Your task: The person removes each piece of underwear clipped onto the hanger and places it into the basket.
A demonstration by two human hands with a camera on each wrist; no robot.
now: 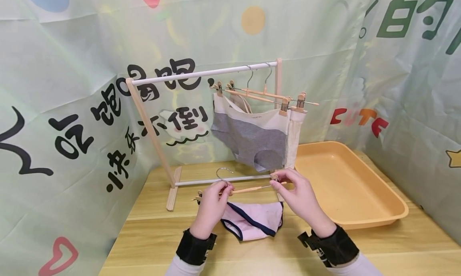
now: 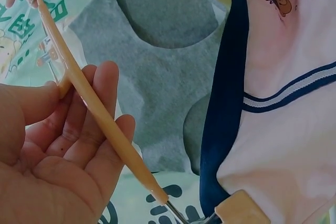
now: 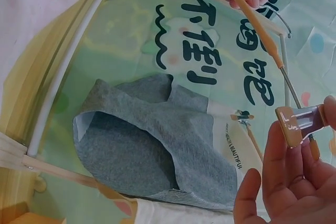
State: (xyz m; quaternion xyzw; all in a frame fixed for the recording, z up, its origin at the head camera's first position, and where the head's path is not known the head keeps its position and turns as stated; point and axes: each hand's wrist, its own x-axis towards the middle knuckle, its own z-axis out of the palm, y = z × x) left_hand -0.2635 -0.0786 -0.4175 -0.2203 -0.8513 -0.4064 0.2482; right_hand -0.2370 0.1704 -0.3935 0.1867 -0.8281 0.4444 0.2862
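My left hand (image 1: 211,204) grips a tan clip hanger (image 1: 250,190) near its middle, just under the metal hook. My right hand (image 1: 301,195) pinches the clip (image 3: 300,123) at the hanger's right end between thumb and fingers. No cloth shows in that clip. Pink underpants (image 1: 253,216) with navy trim are below the bar. In the left wrist view, the other clip (image 2: 242,208) sits at the navy edge of the underpants; whether its jaws grip the cloth I cannot tell.
Behind the hands stands a small rack with a white rail (image 1: 201,73). Grey-and-white underpants (image 1: 248,135) and a cream pair (image 1: 294,138) hang from it on clip hangers. To the right, an orange tray (image 1: 345,188) sits on the wooden table (image 1: 144,244). Printed cloth walls surround the table.
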